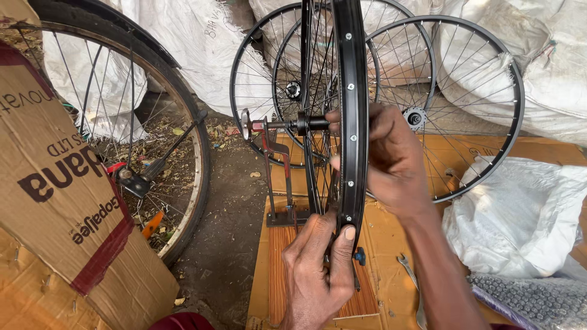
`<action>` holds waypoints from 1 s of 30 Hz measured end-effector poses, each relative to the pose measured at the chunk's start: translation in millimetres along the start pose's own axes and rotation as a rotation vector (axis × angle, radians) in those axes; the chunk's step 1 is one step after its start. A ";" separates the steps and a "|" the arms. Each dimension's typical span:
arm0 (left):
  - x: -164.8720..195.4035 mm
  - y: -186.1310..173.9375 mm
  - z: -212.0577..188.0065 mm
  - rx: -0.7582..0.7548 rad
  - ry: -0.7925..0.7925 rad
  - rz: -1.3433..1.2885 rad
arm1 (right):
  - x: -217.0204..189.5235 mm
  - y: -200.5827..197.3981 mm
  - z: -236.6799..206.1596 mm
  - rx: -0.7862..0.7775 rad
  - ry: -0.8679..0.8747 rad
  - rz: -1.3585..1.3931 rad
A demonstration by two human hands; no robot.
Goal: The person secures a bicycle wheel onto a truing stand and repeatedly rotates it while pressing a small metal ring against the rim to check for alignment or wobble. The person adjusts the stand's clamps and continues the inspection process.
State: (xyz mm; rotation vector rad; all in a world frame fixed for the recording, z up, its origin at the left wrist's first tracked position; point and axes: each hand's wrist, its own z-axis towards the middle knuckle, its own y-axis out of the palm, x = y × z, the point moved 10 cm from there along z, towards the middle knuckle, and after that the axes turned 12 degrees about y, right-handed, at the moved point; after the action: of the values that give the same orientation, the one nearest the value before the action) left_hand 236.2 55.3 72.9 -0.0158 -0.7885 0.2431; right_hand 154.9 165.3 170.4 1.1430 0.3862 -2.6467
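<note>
A black bicycle rim (350, 91) with thin spokes stands upright on a red truing stand (276, 165), its threaded axle (287, 124) held in the stand's arm. My left hand (318, 269) grips the bottom of the rim, thumb pressed on its outer face. My right hand (391, 160) reaches in from the right and holds the rim and spokes at axle height. The stand rests on a wooden board (282, 275) laid over cardboard.
Two more black spoked wheels (483, 110) lean on white sacks (550, 55) behind. A bicycle's rear wheel (183, 153) and a cardboard box (55, 201) are at left. A spanner (408, 270) lies on the cardboard, with a white plastic bag (520, 214) at right.
</note>
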 end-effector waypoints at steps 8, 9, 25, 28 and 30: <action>-2.7 -0.7 0.4 0.024 -0.018 0.009 | 24.0 -5.0 -16.7 0.096 0.015 0.086; 0.6 -1.6 0.4 0.032 0.024 0.017 | 26.6 -6.5 -19.1 0.126 0.003 0.117; 7.6 -7.9 16.7 0.146 0.021 0.012 | 10.9 -17.3 -1.7 0.213 0.080 0.103; 30.2 -22.3 25.5 0.267 0.246 -0.028 | 17.2 -29.7 -3.2 0.272 0.142 0.212; 31.1 -18.7 27.7 0.205 0.262 0.037 | 22.3 -21.1 -3.8 0.155 0.172 0.189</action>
State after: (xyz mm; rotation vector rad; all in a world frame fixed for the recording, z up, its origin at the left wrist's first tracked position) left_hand 241.7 41.9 116.2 0.1290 -0.5006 0.3482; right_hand 136.0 183.9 154.6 1.3860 0.0965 -2.4577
